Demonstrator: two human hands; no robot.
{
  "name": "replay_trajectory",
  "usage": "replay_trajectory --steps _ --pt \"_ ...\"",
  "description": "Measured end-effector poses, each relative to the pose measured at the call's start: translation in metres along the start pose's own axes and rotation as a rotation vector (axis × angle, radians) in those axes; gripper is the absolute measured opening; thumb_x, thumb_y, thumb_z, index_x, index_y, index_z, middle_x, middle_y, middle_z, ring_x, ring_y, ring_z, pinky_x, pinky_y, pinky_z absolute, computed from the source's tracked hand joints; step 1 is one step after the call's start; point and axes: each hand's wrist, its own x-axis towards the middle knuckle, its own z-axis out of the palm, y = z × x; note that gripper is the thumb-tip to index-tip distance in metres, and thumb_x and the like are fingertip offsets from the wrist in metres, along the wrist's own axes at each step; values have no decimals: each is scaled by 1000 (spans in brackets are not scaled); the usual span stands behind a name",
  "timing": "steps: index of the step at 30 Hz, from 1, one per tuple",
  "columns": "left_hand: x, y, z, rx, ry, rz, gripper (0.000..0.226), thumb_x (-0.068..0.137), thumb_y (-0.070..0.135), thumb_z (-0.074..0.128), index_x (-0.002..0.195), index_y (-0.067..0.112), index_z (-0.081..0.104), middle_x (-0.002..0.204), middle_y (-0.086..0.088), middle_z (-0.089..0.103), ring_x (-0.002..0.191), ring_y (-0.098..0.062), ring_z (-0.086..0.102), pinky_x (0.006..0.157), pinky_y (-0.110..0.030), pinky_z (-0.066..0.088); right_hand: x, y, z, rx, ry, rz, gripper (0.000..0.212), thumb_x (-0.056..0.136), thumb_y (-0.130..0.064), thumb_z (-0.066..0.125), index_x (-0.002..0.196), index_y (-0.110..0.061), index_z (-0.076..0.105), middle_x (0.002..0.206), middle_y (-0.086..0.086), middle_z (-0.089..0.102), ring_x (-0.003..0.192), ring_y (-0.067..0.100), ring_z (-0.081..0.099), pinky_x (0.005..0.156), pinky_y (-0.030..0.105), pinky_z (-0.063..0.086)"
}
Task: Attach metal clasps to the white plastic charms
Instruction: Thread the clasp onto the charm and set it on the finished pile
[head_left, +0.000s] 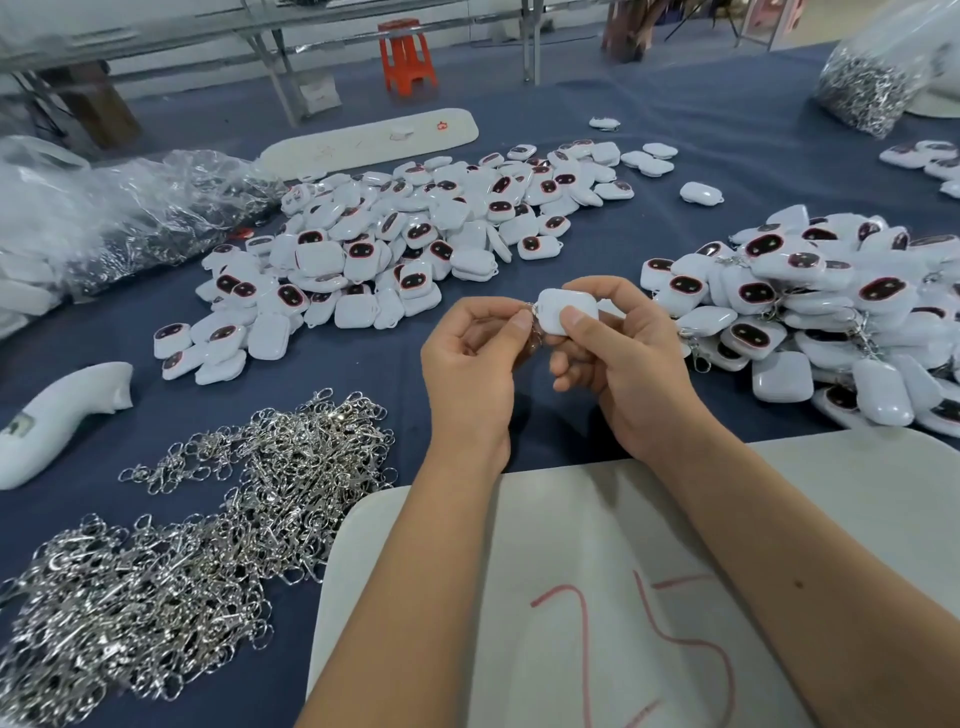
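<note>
While pinching a wiry clasp (532, 317), hands hold a smooth rounded charm (558, 312).

The flat white board (597, 571) lying at the near edge of the table carries the handwritten red number "25". No other text is legible.

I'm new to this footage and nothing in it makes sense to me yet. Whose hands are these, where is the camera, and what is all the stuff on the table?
There is no machine: a person works with bare hands, filmed by a camera worn on the head, looking down. The right hand holds a white charm; the left hand pinches a metal clasp at its edge. On the blue table lie a pile of loose clasps, a heap of charms ahead, and another heap to the right, some with clasps on. A white board marked in red lies nearest.
</note>
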Motion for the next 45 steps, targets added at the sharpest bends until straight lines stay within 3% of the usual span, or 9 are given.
replay_trajectory --steps 4,9,19,21,24,27,31,38,45 --pt "4 -1 -3 153 46 148 16 88 -7 70 85 8 72 73 -6 72 68 -15 67 68 -27 55 0 0 0 -17 -3 0 13 101 -1 61 113 -6 61 79 13 70 54 19 61 49 27 53" --pt "4 -5 -4 485 45 359 17 87 0 69 78 15 69 73 0 70 70 -25 64 68 -41 55 1 -1 -2 10 33 11 16 101 0 59 114 -6 67 74 12 69 52 17 60 47 25 50" --pt "8 -3 -14 1002 -145 666 15 87 -5 62 87 7 72 82 -5 64 74 -24 56 68 -43 48 2 7 0 -155 114 -14 13 103 -2 58 114 -3 64 68 8 65 50 17 61 46 27 50" --pt "6 -2 -14 896 -86 591 16 88 -3 66 89 10 75 84 0 69 78 -19 63 73 -37 52 2 8 1 -150 98 -17 16 103 -1 57 118 -4 64 75 9 66 54 18 62 48 27 51" --pt "6 -2 -8 506 27 229 15 91 2 69 92 15 77 83 2 76 75 -10 68 74 -25 55 2 5 1 -59 27 -18 20 105 1 54 122 -6 63 85 10 69 59 19 62 53 27 53" --pt "6 -2 -4 154 -71 -109 15 96 6 66 93 15 77 81 -6 73 71 -13 63 71 -26 52 3 2 -1 48 -15 -6 21 106 0 52 123 -7 62 90 13 70 61 18 61 55 25 53" --pt "5 -1 -4 28 -106 -152 14 97 3 65 90 12 73 79 -8 70 70 -14 61 70 -25 51 3 2 -1 71 -27 0 22 105 1 53 124 -6 62 91 15 69 62 18 60 56 25 53" --pt "3 1 -12 801 -118 424 14 89 2 66 81 14 66 79 5 65 74 -16 63 74 -37 52 4 4 -2 23 72 28 18 103 -3 58 119 -5 66 72 9 67 51 16 58 46 23 46" --pt "4 2 -11 1137 -135 544 14 86 -2 57 83 10 63 84 -2 57 75 -27 52 66 -42 40 1 7 2 -236 65 -88 16 102 -1 60 117 -3 65 69 3 66 51 18 58 44 27 47"
